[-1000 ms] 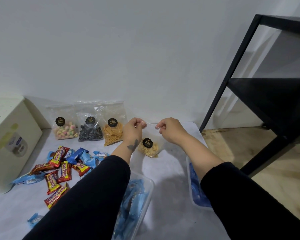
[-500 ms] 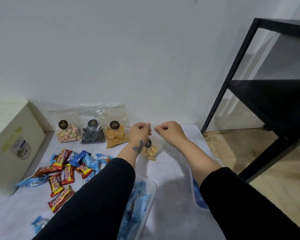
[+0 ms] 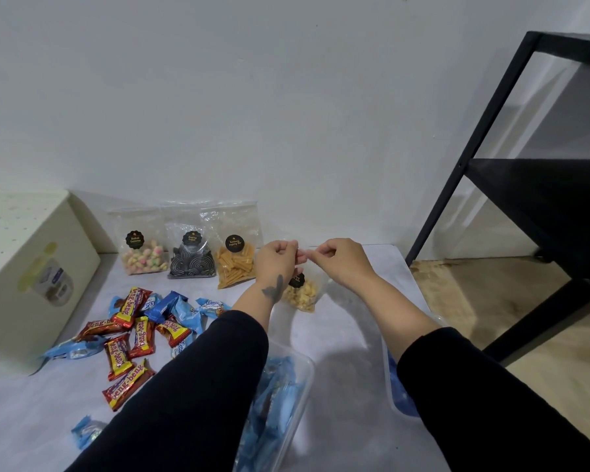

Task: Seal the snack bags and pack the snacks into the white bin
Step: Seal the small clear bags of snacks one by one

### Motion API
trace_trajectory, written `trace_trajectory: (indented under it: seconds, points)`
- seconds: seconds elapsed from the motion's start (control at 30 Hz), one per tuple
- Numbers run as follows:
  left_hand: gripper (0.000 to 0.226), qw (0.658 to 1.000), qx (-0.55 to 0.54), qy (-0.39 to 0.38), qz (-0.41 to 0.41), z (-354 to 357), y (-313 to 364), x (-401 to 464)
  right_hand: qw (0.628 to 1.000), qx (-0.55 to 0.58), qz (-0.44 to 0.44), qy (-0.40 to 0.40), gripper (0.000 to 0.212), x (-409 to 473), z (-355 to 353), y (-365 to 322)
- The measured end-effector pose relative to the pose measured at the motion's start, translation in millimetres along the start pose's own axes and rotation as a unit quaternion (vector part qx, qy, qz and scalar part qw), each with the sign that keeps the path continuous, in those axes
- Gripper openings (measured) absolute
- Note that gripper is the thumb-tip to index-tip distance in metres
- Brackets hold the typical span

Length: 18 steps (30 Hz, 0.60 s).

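The snack bag (image 3: pixel 303 290), a small clear plastic pouch with pale yellow puffed pieces settled at its bottom and a round black label on its face, hangs upright just above the desk (image 3: pixel 341 338), held by its top edge between the two hands. The left hand (image 3: pixel 276 264) pinches the left part of the mouth with thumb and fingers closed on the film; the right hand (image 3: pixel 341 264) pinches just beside it, and the fingertips nearly meet at the middle of the strip. The seal's long axis runs left to right across the view, level with both hands, so the coming press would likely travel sideways along that line; neither hand is clearly the nearer. The film looks thin, glossy and crinkly, and would slip easily. Three similar bags (image 3: pixel 188 240) lean against the wall behind, well to the left, holding pastel puffs, dark coils and orange sticks. Shiny red and blue wrapped bars (image 3: pixel 130 332) lie scattered on the pale desk, near the white bin (image 3: pixel 31 267) at the far left.
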<state>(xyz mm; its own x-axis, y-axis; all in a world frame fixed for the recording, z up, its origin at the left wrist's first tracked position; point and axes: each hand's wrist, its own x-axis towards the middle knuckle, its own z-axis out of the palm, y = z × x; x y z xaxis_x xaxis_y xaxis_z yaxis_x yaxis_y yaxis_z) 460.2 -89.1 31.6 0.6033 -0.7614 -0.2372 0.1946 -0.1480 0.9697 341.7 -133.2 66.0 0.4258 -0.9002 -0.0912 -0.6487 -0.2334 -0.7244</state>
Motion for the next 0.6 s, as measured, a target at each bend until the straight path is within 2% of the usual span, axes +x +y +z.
trace_trajectory:
  seconds: [0.1, 0.17, 0.27, 0.4, 0.5, 0.6]
  points:
    - [0.021, 1.000, 0.012, 0.013, 0.014, 2, 3, 3, 1.000, -0.004, -0.002, 0.002, 0.019, 0, -6, 3]
    - [0.020, 0.994, 0.079, 0.046, 0.053, 1, 2, 5, 1.000, 0.009, -0.002, 0.011, 0.009, -1, -9, 5]
    - [0.026, 0.980, 0.151, 0.081, 0.102, -2, -3, 8, 0.997, 0.069, 0.018, 0.012, 0.008, -3, -10, 11]
    - [0.036, 0.979, 0.188, 0.011, 0.082, -3, -5, 13, 0.988, 0.145, 0.060, -0.019, 0.018, -4, -11, 16]
    - [0.029, 0.978, 0.195, -0.001, 0.081, -1, -3, 14, 0.983, 0.165, 0.072, -0.017, 0.019, -4, -12, 19]
    - [0.020, 0.978, 0.187, -0.005, 0.089, -2, -7, 15, 0.985, 0.156, 0.073, 0.017, 0.020, -4, -12, 21]
